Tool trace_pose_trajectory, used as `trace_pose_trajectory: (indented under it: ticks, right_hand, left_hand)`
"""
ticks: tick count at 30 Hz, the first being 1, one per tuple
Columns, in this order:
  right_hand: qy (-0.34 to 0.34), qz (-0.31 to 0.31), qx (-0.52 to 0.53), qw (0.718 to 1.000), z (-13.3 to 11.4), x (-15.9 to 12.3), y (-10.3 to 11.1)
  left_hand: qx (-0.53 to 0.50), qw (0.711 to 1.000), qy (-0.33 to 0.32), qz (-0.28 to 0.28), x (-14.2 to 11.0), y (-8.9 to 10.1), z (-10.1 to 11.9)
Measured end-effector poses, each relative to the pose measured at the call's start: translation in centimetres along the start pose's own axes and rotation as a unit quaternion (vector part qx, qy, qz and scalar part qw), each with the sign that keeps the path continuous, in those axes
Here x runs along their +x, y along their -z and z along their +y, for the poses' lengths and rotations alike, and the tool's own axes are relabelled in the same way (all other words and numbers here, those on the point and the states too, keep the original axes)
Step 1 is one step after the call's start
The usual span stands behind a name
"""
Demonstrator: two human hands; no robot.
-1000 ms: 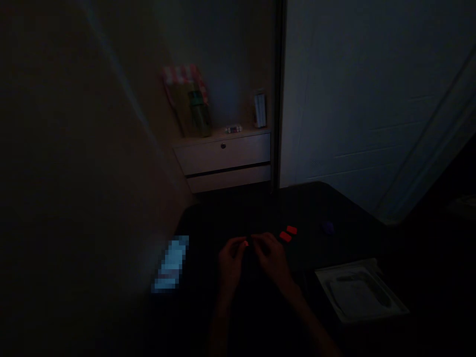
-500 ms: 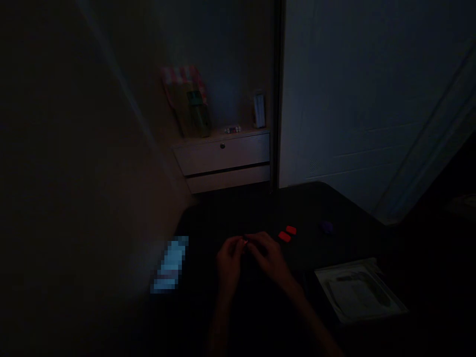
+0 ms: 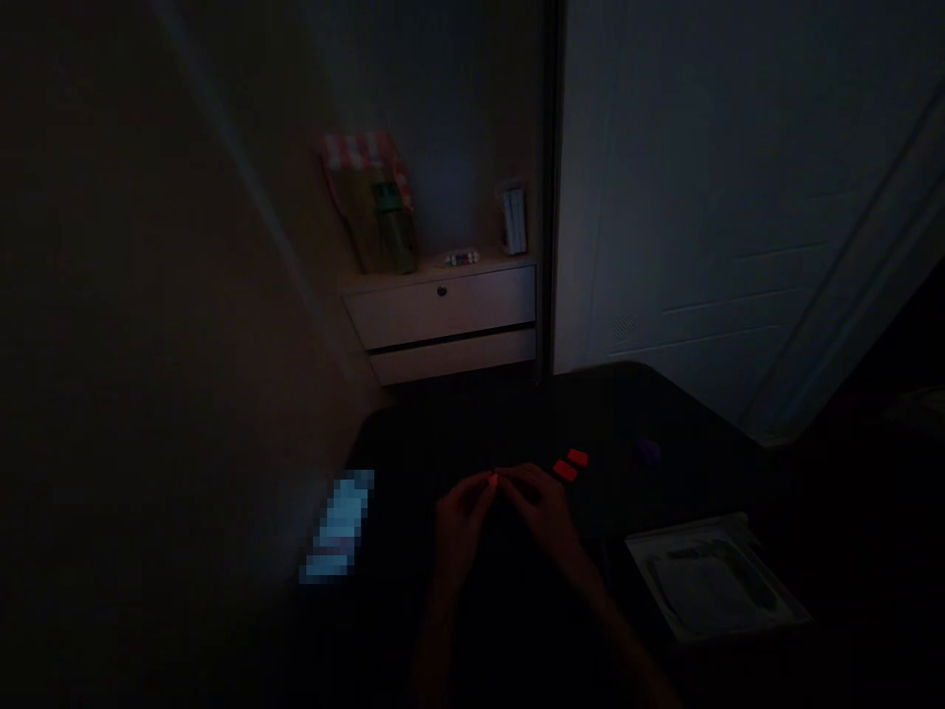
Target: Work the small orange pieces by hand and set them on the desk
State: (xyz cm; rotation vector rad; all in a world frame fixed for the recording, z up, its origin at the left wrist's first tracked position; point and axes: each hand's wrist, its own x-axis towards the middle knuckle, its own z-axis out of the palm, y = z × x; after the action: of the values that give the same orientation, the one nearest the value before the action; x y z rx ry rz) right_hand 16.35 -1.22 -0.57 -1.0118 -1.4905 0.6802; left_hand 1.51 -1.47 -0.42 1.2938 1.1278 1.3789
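In the dim head view, my left hand (image 3: 459, 514) and my right hand (image 3: 544, 504) meet fingertip to fingertip over the dark table (image 3: 472, 423). Between their pinched fingers is a small bright red piece (image 3: 494, 480), mostly covered, so its kind does not show. Two flat red pieces, a nearer one (image 3: 565, 471) and a farther one (image 3: 578, 458), lie side by side just beyond my right hand. Farther right on the tabletop sits a small purple lump (image 3: 649, 452).
A pixelated bright patch (image 3: 338, 527) is at the table's left edge. To the right, below the tabletop, lies a pale flat packet (image 3: 713, 581). Behind stands a drawer unit (image 3: 450, 315) bearing a green-capped bottle (image 3: 397, 231). A white panel (image 3: 686, 197) rises at back right.
Both hands have shifted slightly to the right, their fingertips now closer together. More of the red piece shows between them. The flat red pieces and the purple lump stay put.
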Motion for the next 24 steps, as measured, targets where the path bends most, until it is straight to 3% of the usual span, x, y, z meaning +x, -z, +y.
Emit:
trace_pose_trajectory:
  ticks: [10, 16, 24]
  right_hand:
    - [0.026, -0.015, -0.011, 0.999, -0.11, 0.0, 0.04]
    - [0.018, -0.009, 0.002, 1.0, -0.19, -0.04, -0.02]
    - [0.027, -0.016, 0.005, 1.0, 0.1, -0.18, -0.11]
  left_hand:
    - [0.063, 0.997, -0.024, 0.038, -0.12, 0.08, 0.26]
    - [0.104, 0.993, -0.038, 0.031, -0.24, 0.12, 0.52]
    - [0.083, 0.996, -0.023, 0.031, 0.03, 0.12, 0.13]
